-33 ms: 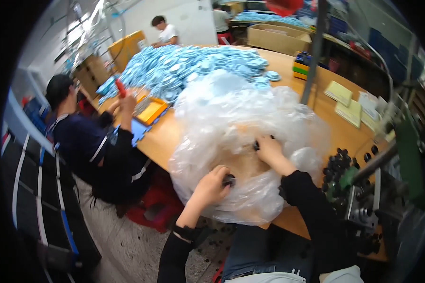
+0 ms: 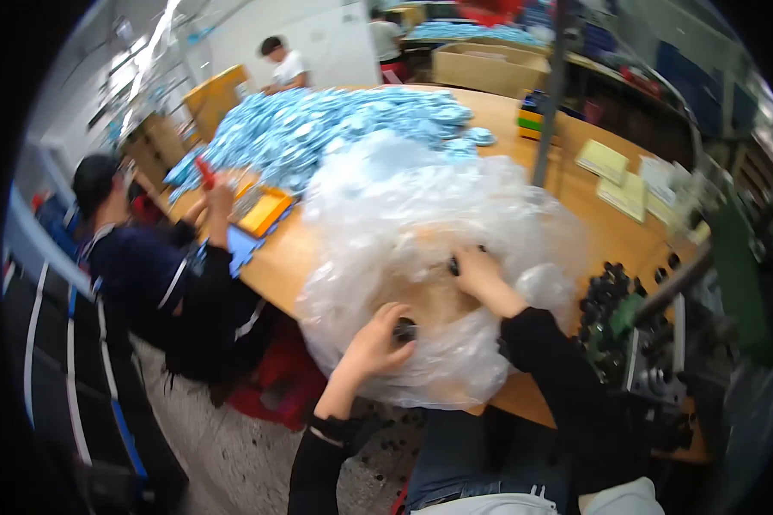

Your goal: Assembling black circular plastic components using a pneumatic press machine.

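Observation:
A large clear plastic bag (image 2: 335, 257) lies crumpled at the table's front edge, its mouth spread around a tan inside. My left hand (image 2: 371, 345) is over the near left of this opening, thumb and fingers curled round a small black round part (image 2: 404, 330). Farther in and to the right, my right hand (image 2: 481, 275) pinches another small black piece (image 2: 454, 267), mostly covered by the fingers. Its exact shape cannot be made out.
A heap of light blue discs (image 2: 318, 129) covers the far table. At left sits a co-worker (image 2: 146, 266) holding a red tool (image 2: 204, 172) beside a yellow tray (image 2: 266, 212). Many black knob-like parts (image 2: 605, 296) lie right, near a green machine (image 2: 743, 275). A metal post (image 2: 551, 103) rises behind the bag.
The whole view has shifted slightly, so things sit a little farther left. My left fingers have loosened a little around the black part. My right hand still pinches its piece.

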{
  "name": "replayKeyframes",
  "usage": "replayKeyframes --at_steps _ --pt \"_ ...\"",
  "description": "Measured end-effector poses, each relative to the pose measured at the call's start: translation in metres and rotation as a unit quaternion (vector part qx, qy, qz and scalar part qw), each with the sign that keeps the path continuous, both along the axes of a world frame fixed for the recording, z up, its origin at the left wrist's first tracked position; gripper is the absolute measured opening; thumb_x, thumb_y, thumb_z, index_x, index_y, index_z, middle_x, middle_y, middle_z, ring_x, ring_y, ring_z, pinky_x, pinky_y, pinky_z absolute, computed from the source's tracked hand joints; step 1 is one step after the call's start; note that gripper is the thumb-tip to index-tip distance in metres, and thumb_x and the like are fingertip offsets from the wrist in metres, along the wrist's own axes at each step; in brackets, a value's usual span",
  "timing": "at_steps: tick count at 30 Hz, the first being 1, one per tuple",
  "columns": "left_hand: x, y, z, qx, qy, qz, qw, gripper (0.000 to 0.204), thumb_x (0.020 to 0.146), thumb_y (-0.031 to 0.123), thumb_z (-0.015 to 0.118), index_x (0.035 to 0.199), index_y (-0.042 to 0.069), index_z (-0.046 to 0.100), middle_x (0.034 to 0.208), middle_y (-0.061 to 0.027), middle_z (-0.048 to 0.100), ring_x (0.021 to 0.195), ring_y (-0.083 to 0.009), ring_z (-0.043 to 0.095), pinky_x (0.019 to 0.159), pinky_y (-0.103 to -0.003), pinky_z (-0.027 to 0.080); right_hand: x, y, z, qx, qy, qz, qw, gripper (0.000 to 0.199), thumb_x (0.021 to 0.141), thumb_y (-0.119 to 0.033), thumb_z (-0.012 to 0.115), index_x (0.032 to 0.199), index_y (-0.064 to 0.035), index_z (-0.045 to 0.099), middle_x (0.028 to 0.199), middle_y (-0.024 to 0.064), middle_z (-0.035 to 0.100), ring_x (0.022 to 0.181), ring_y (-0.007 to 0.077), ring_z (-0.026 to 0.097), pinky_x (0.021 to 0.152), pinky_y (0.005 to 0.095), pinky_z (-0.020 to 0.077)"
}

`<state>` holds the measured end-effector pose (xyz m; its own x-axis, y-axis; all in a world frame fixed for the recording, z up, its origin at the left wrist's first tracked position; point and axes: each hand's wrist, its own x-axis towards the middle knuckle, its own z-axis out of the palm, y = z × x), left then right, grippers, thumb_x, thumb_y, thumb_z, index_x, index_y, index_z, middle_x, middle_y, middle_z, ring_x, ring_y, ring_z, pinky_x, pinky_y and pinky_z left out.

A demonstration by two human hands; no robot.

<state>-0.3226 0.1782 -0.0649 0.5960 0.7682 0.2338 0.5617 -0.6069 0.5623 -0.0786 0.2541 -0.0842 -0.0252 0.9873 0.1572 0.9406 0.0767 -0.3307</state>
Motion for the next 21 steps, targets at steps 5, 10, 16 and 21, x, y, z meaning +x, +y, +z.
replayKeyframes --at_steps 5,10,16,21 --pt "-0.005 0.01 -0.012 -0.124 -0.118 0.13 0.977 0.026 0.092 0.019 0.053 0.104 -0.003 0.063 0.091 -0.0145 0.067 0.085 -0.0194 0.064 0.076 -0.028 0.048 -0.025 0.006 -0.015 0.184 0.177 -0.058 0.965 0.032 0.068 -0.01 0.061 0.098 -0.0015 0.058 0.098 0.0221 0.06 0.092 0.0402 0.058 0.082 0.0462 0.046" --pt "-0.017 0.004 -0.006 -0.234 -0.091 0.111 0.962 0.029 0.079 0.017 0.071 0.098 -0.004 0.063 0.088 -0.0105 0.067 0.079 -0.0172 0.064 0.068 -0.028 0.05 -0.042 -0.126 0.081 0.202 0.357 0.012 0.912 0.05 0.066 -0.011 0.067 0.11 0.0004 0.046 0.112 0.021 0.042 0.101 0.0382 0.051 0.083 0.0411 0.0453" --pt "-0.018 0.004 -0.012 -0.03 -0.018 0.078 0.996 0.016 0.076 0.007 0.071 0.082 -0.001 0.059 0.079 -0.0032 0.062 0.064 -0.0101 0.051 0.061 -0.023 0.044 0.049 -0.319 0.093 0.21 0.333 -0.058 0.917 0.057 0.066 -0.012 0.073 0.119 -0.0068 0.053 0.112 0.0105 0.049 0.103 0.0209 0.052 0.082 0.0275 0.0452" --pt "0.048 -0.026 0.014 0.115 -0.391 0.128 0.904 0.019 0.083 0.004 0.058 0.101 0.002 0.052 0.085 -0.0072 0.055 0.059 -0.0103 0.04 0.056 -0.022 0.037 0.068 -0.361 0.066 0.213 0.458 -0.124 0.854 0.063 0.067 -0.006 0.077 0.123 -0.0055 0.05 0.11 0.0084 0.055 0.091 0.0172 0.056 0.07 0.0258 0.0464"
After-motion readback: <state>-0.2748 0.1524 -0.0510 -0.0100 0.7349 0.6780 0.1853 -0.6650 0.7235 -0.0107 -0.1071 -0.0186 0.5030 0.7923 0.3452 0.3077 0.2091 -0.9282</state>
